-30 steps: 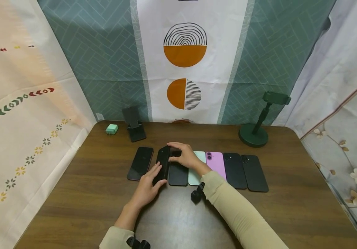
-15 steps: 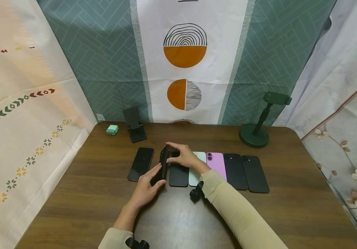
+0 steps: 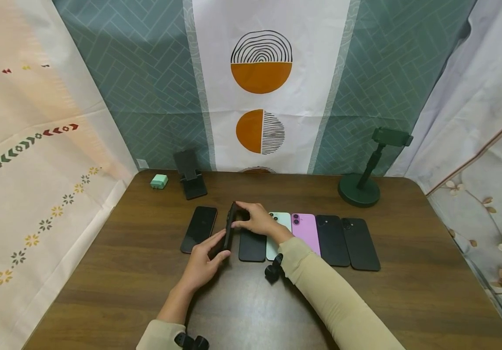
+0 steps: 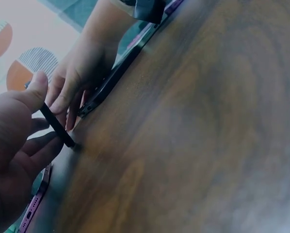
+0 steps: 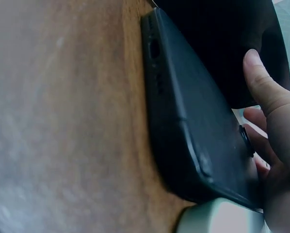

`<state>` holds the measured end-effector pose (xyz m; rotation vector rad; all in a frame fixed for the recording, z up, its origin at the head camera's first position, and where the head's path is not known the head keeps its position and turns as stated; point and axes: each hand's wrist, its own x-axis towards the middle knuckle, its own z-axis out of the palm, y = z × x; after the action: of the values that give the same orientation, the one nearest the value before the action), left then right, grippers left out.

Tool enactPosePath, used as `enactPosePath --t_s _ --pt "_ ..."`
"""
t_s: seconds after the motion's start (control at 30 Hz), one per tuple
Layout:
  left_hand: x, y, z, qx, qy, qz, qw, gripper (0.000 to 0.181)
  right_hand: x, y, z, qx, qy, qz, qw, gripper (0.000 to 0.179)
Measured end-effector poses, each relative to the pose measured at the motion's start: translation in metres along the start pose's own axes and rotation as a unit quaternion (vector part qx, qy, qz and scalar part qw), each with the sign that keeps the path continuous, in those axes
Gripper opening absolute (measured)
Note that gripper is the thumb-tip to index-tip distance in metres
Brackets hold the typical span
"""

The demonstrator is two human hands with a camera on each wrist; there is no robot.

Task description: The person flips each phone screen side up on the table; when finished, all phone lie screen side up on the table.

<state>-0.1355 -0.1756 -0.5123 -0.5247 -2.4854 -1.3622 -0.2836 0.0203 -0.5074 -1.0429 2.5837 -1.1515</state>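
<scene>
A black smartphone (image 3: 230,226) stands tipped up on its long side, nearly edge-on in the head view. My left hand (image 3: 203,265) holds it toward its near end, thumb and fingers at opposite edges in the left wrist view. At the far end my right hand (image 3: 257,218) grips it, with the thumb (image 5: 259,75) against its dark face. Another black phone (image 3: 252,248) lies flat under the right hand. To the left, a dark phone (image 3: 198,229) lies flat near the left fingertips.
Rightward in the row lie a mint phone (image 3: 273,250), a purple phone (image 3: 305,234) and two black phones (image 3: 332,240). Toward the back of the wooden table (image 3: 102,287) are a mint-green block (image 3: 159,182), a black phone stand (image 3: 191,177) and a green stand (image 3: 359,189).
The held phone has turned from leaning with its broad face showing to nearly upright on its long edge. Both hands have stayed on it with small shifts.
</scene>
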Motion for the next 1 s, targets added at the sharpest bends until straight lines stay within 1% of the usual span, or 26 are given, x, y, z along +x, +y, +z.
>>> enactPosePath --t_s 0.03,0.1,0.23,0.33,0.43,0.53,0.6,0.67,0.77,0.9,1.0 --pt "0.0002 0.0004 -0.0002 -0.006 0.0 -0.003 1.0 0.056 0.0006 0.0001 0.0 -0.002 -0.003 0.001 1.0 0.078" --pt "0.0003 0.0006 -0.0001 -0.033 -0.001 -0.012 0.9994 0.055 0.0012 -0.0004 -0.0006 -0.002 -0.008 0.001 1.0 0.077" --pt "-0.0002 -0.0005 0.0007 -0.084 -0.003 -0.026 0.9961 0.055 0.0014 -0.0021 -0.0017 0.003 -0.015 -0.001 0.9999 0.076" --pt "-0.0004 -0.0013 0.0008 -0.099 -0.003 -0.03 0.9946 0.056 0.0012 -0.0033 -0.0021 0.002 -0.019 -0.002 0.9998 0.076" --pt "-0.0008 -0.0019 0.0004 -0.103 -0.002 -0.034 0.9941 0.056 0.0013 -0.0034 -0.002 -0.003 -0.023 -0.003 0.9997 0.075" --pt "-0.001 -0.0016 -0.0004 -0.102 0.002 -0.045 0.9938 0.056 0.0012 -0.0028 -0.0018 0.002 -0.025 -0.008 0.9997 0.069" --pt "-0.0009 -0.0009 -0.001 -0.094 0.004 -0.054 0.9941 0.056 0.001 -0.0021 -0.0018 0.006 -0.023 -0.011 0.9997 0.063" --pt "-0.0009 -0.0007 -0.0015 -0.083 0.006 -0.056 0.9949 0.057 0.001 -0.0014 -0.0021 0.01 -0.022 -0.011 0.9997 0.057" --pt "-0.0014 -0.0013 -0.002 -0.068 0.011 -0.046 0.9965 0.057 0.0012 -0.001 -0.0028 0.002 -0.016 -0.011 0.9998 0.051" --pt "-0.0019 -0.0033 -0.0027 -0.062 0.018 -0.025 0.9976 0.056 0.0021 -0.0007 -0.0032 -0.017 -0.009 -0.014 0.9997 0.048" --pt "-0.0015 -0.004 -0.0038 -0.058 0.022 -0.025 0.9978 0.055 0.0028 -0.0006 -0.0038 -0.021 -0.013 -0.012 0.9996 0.049"
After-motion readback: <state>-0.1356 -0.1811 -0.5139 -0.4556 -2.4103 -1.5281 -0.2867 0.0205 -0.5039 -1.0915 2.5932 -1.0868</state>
